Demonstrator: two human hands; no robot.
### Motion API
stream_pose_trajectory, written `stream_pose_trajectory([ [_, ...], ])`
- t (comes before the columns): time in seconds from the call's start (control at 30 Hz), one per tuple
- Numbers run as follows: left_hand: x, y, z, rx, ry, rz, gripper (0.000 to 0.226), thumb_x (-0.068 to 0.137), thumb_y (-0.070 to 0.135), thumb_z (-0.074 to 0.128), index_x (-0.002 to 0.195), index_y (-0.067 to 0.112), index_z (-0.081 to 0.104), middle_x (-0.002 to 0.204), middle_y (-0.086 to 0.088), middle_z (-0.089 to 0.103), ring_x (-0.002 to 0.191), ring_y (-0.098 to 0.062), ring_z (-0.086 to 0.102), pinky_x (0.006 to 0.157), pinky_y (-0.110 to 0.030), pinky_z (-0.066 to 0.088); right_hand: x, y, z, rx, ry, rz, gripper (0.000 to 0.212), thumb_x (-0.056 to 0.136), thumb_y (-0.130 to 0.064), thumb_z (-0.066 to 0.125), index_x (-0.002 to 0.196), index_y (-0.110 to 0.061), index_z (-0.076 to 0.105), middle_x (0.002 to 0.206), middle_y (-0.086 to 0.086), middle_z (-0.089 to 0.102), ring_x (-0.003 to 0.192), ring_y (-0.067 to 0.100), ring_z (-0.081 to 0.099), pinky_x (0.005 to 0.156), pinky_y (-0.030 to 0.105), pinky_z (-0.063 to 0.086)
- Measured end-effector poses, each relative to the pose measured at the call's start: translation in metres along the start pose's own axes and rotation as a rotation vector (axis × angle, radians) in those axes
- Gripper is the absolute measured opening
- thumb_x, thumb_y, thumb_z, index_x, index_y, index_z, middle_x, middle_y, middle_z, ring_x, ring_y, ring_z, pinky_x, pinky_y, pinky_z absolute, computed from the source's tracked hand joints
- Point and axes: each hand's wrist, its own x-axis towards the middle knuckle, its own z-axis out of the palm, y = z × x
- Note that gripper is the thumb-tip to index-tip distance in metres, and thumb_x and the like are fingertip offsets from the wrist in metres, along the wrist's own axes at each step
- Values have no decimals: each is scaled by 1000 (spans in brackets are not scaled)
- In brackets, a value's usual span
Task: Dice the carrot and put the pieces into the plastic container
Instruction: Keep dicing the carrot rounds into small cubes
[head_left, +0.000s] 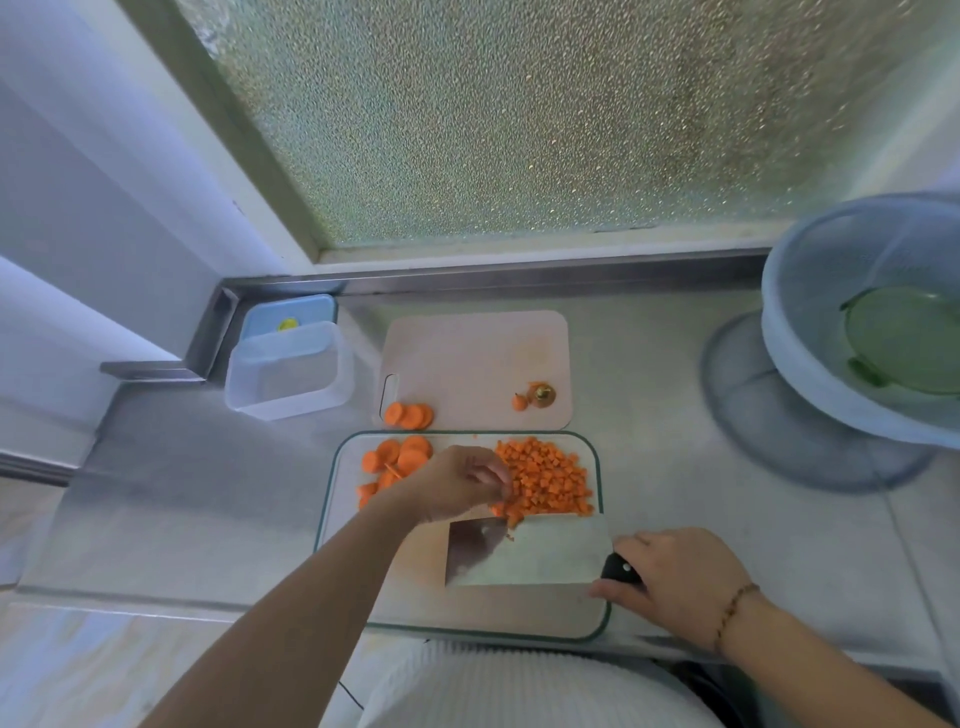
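Left hand (457, 483) on diced carrot (545, 480); right hand (680, 582) gripping cleaver (524, 553).

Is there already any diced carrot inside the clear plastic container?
No, the clear plastic container looks empty, and the orange diced carrot pieces lie heaped on the green-rimmed cutting board.

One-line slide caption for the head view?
Left hand sweeps diced carrot toward cleaver held by right hand.

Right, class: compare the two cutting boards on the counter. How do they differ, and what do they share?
The near cutting board has a dark green rim; the far cutting board is plain pink with a handle slot. The near one carries the diced carrot, carrot slices and the cleaver; the far one holds a few slices and the carrot ends. Both are rounded rectangles lying flat.
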Motion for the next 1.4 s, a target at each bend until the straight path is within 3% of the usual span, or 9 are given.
stream_pose_trajectory([
  [0.17,-4,1,0,283,-96,102,22,83,30,83,102,24,73,98,12,69,89,-4,64,82,-18,52,3,-11,-11,-9,-137,54,95,58,-82,-13,101,-28,52,104,-10,63,91,13,62,71,28,43],
  [0.47,4,-21,-17,246,293,175,13,99,23,63,103,29,73,97,20,67,80,3,58,70,-9,41,6,-19,-10,79,-134,255,103,58,-89,-18,94,-28,57,90,-8,66,81,10,62,69,28,47],
  [0.53,-3,-25,-28,-11,577,128,16,99,17,63,95,30,70,90,16,68,75,6,59,68,-7,40,3,-27,-11,333,-150,399,100,63,-93,-5,82,-20,60,73,-4,65,66,10,60,64,29,47],
  [0.63,-11,-33,-23,-121,958,153,10,94,9,67,91,18,70,80,6,64,70,1,57,64,-12,40,5,-52,-20,1126,-149,765,68,78,-78,31,62,-13,44,47,1,36,37,15,31,40,24,29],
  [0.8,3,-42,18,319,806,489,15,89,31,63,89,17,68,94,3,63,88,-19,58,79,-34,46,18,-79,-32,1690,-253,993,58,83,-74,38,66,-18,41,57,2,22,38,11,15,38,15,17],
  [1.0,22,-28,39,288,811,193,53,93,57,41,128,19,50,135,-4,47,123,-24,39,98,-45,37,21,-101,-35,1769,-233,1016,59,82,-76,40,63,-19,42,58,2,21,39,11,16,38,16,18],
  [1.17,25,-44,36,306,726,220,53,96,56,34,133,20,47,137,-3,43,123,-25,38,97,-42,32,13,-111,-34,1801,-137,1054,60,82,-75,39,62,-20,44,57,1,22,38,11,17,38,17,17],
  [1.27,15,-48,32,265,712,359,43,96,48,41,128,20,50,132,-2,44,118,-26,41,95,-35,27,19,-117,-29,1711,-38,1093,60,82,-76,39,60,-20,42,54,2,24,37,11,18,40,16,17],
  [1.4,-1,-55,12,496,769,703,28,93,36,55,118,24,56,122,-3,57,110,-28,47,90,-41,35,24,-117,-10,1217,191,957,72,62,-90,42,54,-19,43,43,-4,33,36,12,29,39,20,22],
])
